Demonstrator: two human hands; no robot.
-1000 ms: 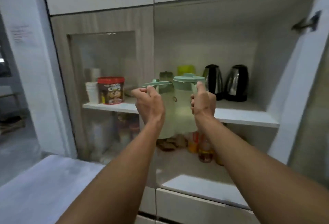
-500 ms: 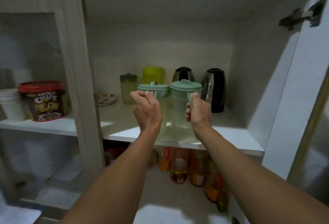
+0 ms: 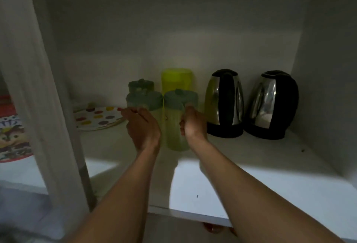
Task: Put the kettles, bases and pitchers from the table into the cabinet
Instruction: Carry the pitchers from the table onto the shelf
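Both my arms reach deep into the cabinet over its white shelf (image 3: pixel 251 181). My left hand (image 3: pixel 143 128) grips the handle of a pale green pitcher with a teal lid (image 3: pixel 146 100). My right hand (image 3: pixel 193 125) grips a second teal-lidded pitcher (image 3: pixel 173 127) beside it. The two pitchers touch side by side and their bases sit at or just above the shelf. Behind them stand a third teal-lidded pitcher (image 3: pixel 141 85) and a yellow-green pitcher (image 3: pixel 176 79). Two steel and black kettles (image 3: pixel 224 103) (image 3: pixel 272 105) stand on black bases to the right.
A polka-dot plate (image 3: pixel 98 118) lies on the shelf to the left of the pitchers. A vertical cabinet divider (image 3: pixel 44 107) stands at the left, with a red-lidded cereal tub (image 3: pixel 11 136) beyond it. The cabinet's right wall (image 3: pixel 326 88) is close behind the far kettle.
Both hands have carried the two pitchers forward and down, deep onto the shelf in front of the rear pitchers. The view has moved closer into the cabinet.
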